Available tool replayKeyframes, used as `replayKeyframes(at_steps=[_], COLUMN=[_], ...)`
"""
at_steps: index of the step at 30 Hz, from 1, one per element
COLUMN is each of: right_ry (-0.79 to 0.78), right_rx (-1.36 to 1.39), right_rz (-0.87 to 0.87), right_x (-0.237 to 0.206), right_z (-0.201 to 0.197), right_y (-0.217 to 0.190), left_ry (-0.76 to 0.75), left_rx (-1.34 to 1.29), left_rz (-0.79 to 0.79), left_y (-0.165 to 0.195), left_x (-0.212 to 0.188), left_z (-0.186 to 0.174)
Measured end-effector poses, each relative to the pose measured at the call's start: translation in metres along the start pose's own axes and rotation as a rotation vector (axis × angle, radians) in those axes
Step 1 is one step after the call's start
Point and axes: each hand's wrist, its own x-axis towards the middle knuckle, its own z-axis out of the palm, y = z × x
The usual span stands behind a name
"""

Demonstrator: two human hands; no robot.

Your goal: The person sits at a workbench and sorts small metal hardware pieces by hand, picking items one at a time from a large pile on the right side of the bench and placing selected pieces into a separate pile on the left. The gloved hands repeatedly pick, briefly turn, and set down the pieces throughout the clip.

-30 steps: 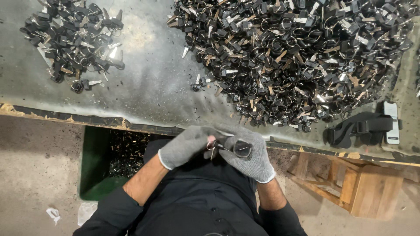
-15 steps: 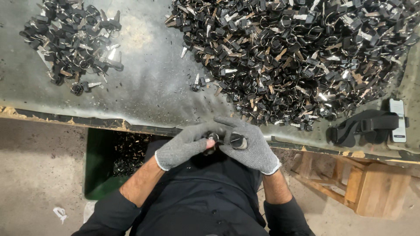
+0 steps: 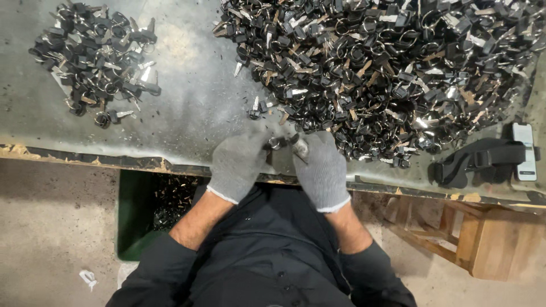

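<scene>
Both gloved hands meet at the near edge of the desk (image 3: 187,122): the left hand (image 3: 238,162) and the right hand (image 3: 321,167) are pressed close together, fingertips pinching a small metal key piece (image 3: 287,143) between them (its exact shape is too small to tell). Just beyond lies a big heap of black keys (image 3: 387,68), and a smaller heap (image 3: 96,68) sits far left. A green bin (image 3: 133,216) stands under the desk edge.
</scene>
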Motion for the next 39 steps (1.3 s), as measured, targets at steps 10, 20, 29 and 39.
replayKeyframes(at_steps=[10, 20, 29, 39], right_ry=[-0.221, -0.31, -0.277, -0.088], right_rx=[-0.099, -0.236, -0.451, -0.469], right_rz=[-0.093, -0.077, -0.239, -0.232], right_x=[-0.012, -0.001, -0.002, -0.004], right_z=[0.034, 0.022, 0.018, 0.038], right_y=[-0.001, -0.015, -0.017, -0.009], left_ry=[0.081, 0.074, 0.046, -0.031], left_rx=[-0.04, 0.011, -0.074, -0.018], left_rz=[0.072, 0.147, 0.15, 0.175], left_y=[-0.02, -0.024, -0.023, -0.023], left_x=[-0.007, -0.005, 0.0, 0.006], left_z=[0.016, 0.023, 0.02, 0.021])
